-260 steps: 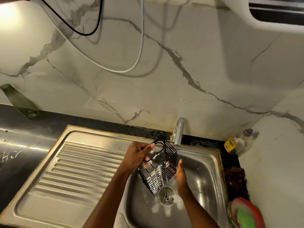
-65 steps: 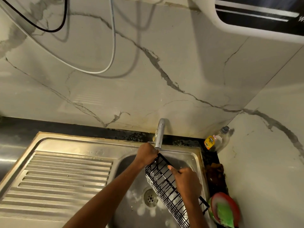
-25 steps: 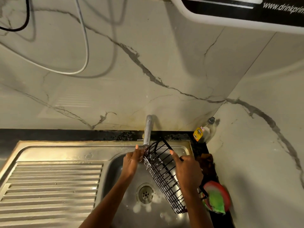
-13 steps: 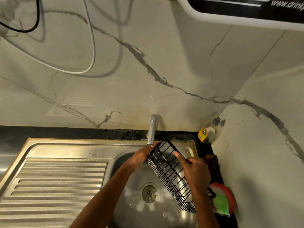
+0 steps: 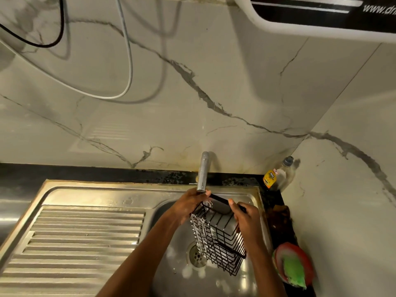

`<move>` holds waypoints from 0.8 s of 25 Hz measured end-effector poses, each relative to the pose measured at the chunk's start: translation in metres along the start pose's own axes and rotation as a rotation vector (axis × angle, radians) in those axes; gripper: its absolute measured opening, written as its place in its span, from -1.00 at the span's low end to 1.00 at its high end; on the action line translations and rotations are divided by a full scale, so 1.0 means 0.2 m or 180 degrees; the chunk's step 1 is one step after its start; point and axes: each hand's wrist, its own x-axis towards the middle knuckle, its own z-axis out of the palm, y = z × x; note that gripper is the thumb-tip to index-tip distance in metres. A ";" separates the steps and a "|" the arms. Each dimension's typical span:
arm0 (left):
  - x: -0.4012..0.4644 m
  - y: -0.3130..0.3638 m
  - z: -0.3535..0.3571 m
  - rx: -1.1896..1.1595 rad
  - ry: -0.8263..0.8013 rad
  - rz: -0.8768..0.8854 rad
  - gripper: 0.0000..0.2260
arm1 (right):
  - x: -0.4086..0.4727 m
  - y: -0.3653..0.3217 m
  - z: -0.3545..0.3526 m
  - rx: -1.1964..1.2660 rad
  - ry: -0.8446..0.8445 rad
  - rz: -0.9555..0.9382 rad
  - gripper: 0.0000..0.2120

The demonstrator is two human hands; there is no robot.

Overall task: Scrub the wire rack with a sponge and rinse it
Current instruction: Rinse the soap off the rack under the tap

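The black wire rack [image 5: 220, 243] hangs over the steel sink basin [image 5: 171, 236], directly under the tap [image 5: 202, 172]. White foam clings to its left wires. My left hand [image 5: 188, 205] grips the rack's upper left rim just below the spout. My right hand [image 5: 244, 217] holds the upper right rim, fingers curled over the top bar. A green sponge [image 5: 293, 271] lies in a red dish [image 5: 308, 262] on the counter to the right, apart from both hands.
A ribbed drainboard [image 5: 81, 239] fills the left of the sink unit. A soap bottle with a yellow label [image 5: 275, 176] stands in the back corner. A dark rag [image 5: 278, 217] lies beside the basin. Foam patches surround the drain [image 5: 196, 255]. Cables hang on the marble wall.
The rack has been turned from a long slanted lie to hanging more upright under the tap. My left hand moved from beside the rack onto its upper rim.
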 end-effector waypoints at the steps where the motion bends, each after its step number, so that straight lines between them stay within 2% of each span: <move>1: -0.02 0.02 0.00 -0.0024 0.0013 0.0006 -0.64 | 0.01 0.02 0.00 0.0189 0.0015 0.0109 -0.48; 4: -0.02 0.05 -0.01 0.0028 0.0343 -0.0088 -0.76 | 0.04 0.07 -0.03 0.0824 0.0358 0.0641 -0.51; 6: -0.02 0.03 0.00 -0.0055 0.0475 -0.0098 -0.72 | 0.05 0.10 -0.04 0.1052 0.0336 0.0712 -0.54; 8: -0.02 -0.02 0.01 -0.0123 0.0429 -0.0117 -0.64 | 0.05 0.09 -0.02 0.1184 0.0376 0.0738 -0.49; 10: -0.01 -0.08 0.02 -0.0191 0.0290 -0.0091 -0.68 | 0.04 0.09 -0.04 0.1349 0.0309 0.0854 -0.45; 11: -0.01 -0.10 0.02 -0.0149 0.0215 -0.0085 -0.69 | 0.03 0.09 -0.06 0.1433 0.0277 0.0887 -0.47; 14: 0.02 -0.11 0.03 0.0341 0.0084 -0.0024 -0.62 | 0.01 -0.01 -0.13 0.1827 0.0350 0.0855 -0.76; 16: 0.04 -0.05 0.06 0.0186 0.0203 -0.0145 -0.66 | 0.02 -0.02 -0.14 0.2075 0.0368 0.0773 -0.85; 18: 0.05 0.08 0.13 -0.0143 0.0104 -0.0213 -0.69 | 0.01 0.00 -0.13 0.1988 0.0519 0.0727 -0.82; 20: 0.06 0.15 0.15 -0.0007 0.0209 -0.0297 -0.55 | -0.01 0.00 -0.09 0.1450 0.0797 0.0603 -0.67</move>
